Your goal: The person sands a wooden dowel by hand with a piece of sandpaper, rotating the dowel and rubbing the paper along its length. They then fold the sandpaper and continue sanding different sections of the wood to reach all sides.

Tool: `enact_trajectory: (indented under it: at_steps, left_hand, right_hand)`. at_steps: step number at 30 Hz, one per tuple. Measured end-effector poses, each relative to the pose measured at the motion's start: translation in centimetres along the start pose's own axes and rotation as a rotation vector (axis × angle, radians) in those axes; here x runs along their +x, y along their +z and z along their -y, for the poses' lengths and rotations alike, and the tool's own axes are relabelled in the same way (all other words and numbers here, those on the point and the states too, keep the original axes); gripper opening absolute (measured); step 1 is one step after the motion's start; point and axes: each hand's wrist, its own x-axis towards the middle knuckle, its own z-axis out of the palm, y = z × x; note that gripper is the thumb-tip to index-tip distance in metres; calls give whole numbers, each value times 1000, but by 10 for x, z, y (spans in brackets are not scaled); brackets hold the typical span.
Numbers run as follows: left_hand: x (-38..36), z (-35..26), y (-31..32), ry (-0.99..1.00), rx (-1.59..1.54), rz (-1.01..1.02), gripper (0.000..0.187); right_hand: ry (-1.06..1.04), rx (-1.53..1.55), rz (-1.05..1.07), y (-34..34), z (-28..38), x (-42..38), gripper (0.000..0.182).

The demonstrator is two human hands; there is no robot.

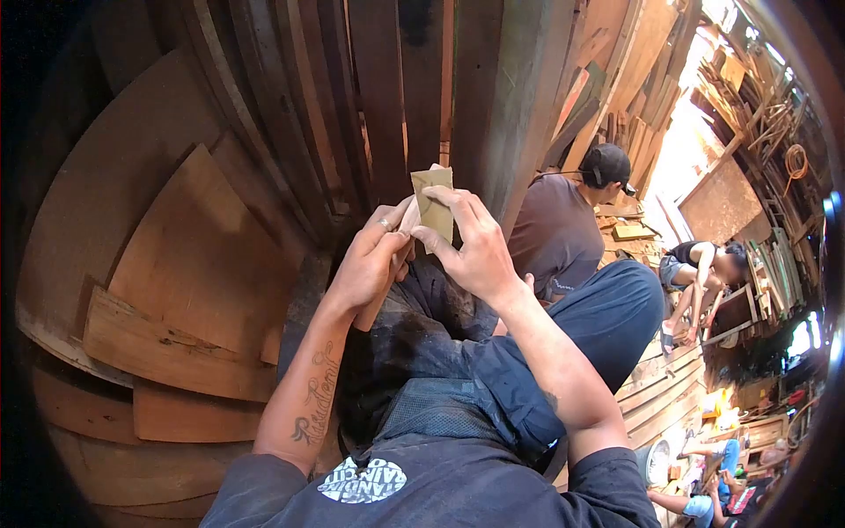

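A folded piece of tan sandpaper (433, 201) is held up in front of me by both hands. My right hand (471, 246) pinches its right and lower edge between thumb and fingers. Against the sheet's left side, my left hand (371, 260), with a ring on one finger, grips it and a pale strip beneath it. Both hands hover above my raised knees in dark blue trousers (493, 352).
Curved plywood offcuts (189, 264) lean at the left, with tall dark planks (387, 88) straight ahead. A person in a cap and brown shirt (563, 229) sits just behind my right hand. Another person (704, 273) crouches farther right among stacked boards (660, 387).
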Motion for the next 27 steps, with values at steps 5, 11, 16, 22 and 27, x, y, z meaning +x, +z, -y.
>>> enact_trajectory:
  at_steps: [5, 11, 16, 22, 27]
  left_hand:
    - [-1, -3, 3, 51, 107, -48, 57]
    - [0, 1, 1, 97, 272, -15, 63]
    - [0, 6, 5, 205, 384, 8, 63]
    - [5, 17, 1, 319, 457, -40, 59]
    - [4, 15, 3, 356, 521, -82, 59]
  right_hand:
    - [8, -97, -66, -1, 4, 2, 50]
    - [256, 187, -77, -1, 2, -1, 46]
    - [469, 576, -144, -1, 2, 0, 44]
    - [450, 744, -30, 2, -7, -6, 40]
    - [399, 773, -37, 1, -5, 3, 37]
